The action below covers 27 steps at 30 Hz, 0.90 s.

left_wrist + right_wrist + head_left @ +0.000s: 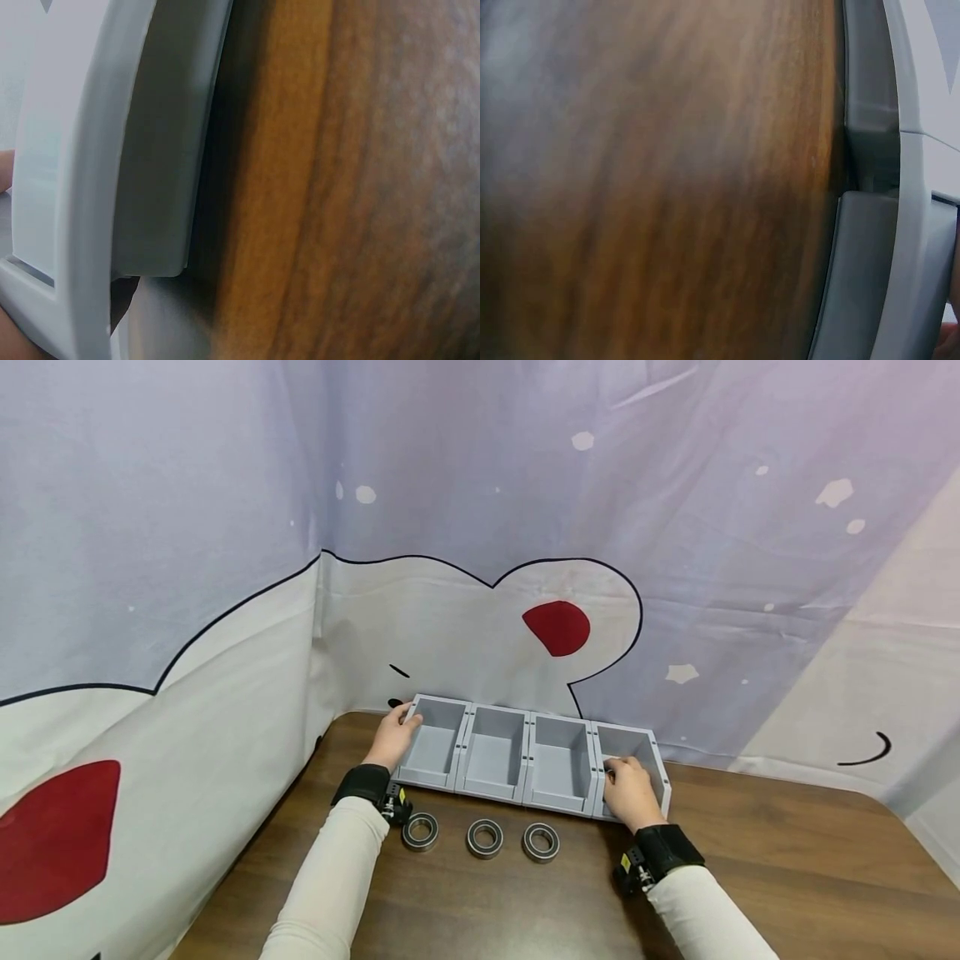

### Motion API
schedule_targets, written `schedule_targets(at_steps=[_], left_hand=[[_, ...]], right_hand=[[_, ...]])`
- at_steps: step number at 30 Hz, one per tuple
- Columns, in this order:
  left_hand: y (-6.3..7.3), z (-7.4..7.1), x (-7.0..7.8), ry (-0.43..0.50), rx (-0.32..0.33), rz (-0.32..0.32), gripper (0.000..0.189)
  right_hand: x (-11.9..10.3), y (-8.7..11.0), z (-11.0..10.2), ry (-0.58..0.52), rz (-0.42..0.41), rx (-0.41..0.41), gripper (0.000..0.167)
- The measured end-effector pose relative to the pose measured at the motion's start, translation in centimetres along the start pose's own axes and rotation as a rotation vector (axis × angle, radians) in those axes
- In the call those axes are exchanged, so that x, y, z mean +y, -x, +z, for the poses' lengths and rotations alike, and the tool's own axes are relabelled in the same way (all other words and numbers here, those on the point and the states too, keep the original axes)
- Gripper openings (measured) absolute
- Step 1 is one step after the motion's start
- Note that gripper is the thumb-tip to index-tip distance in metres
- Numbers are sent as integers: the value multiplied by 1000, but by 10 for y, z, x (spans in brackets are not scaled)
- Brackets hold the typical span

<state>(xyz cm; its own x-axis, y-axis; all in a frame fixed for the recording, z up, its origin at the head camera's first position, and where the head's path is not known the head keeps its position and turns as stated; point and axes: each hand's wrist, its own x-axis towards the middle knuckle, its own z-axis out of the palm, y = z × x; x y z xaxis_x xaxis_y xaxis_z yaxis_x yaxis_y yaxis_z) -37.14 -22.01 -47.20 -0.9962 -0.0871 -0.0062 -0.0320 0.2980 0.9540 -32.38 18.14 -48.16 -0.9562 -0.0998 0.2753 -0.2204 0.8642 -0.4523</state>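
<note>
Several light grey open bins [495, 747] stand side by side in a row on the table. At the row's left end my left hand [391, 739] grips the outer side wall of the leftmost bin, thumb over the rim. My right hand [632, 793] reaches over the front of the rightmost bin [648, 747], fingers bent down inside it near its left wall. A dark bit shows by those fingertips; I cannot tell whether they hold it. The left wrist view shows the bin's pale rim [90, 180] close up. Grey bin fronts [866, 262] line the right wrist view's right side.
Three metal ring bearings [420, 832], [484, 838], [541, 842] lie flat on the brown wooden table [465, 910], in front of the bins. A printed cloth curtain [450, 635] hangs right behind the row and along the left side. Both wrists wear black camera straps.
</note>
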Motion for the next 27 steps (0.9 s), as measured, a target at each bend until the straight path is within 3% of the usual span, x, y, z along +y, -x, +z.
schedule_targets(at_steps=[19,27], left_hand=[[4,2,0,10,1,1,53],[-5,-4,0,-2,-8,-6,54]], right_hand=[[2,0,0,19,11,18,31],[-3,-8,3,27,36,19,32]])
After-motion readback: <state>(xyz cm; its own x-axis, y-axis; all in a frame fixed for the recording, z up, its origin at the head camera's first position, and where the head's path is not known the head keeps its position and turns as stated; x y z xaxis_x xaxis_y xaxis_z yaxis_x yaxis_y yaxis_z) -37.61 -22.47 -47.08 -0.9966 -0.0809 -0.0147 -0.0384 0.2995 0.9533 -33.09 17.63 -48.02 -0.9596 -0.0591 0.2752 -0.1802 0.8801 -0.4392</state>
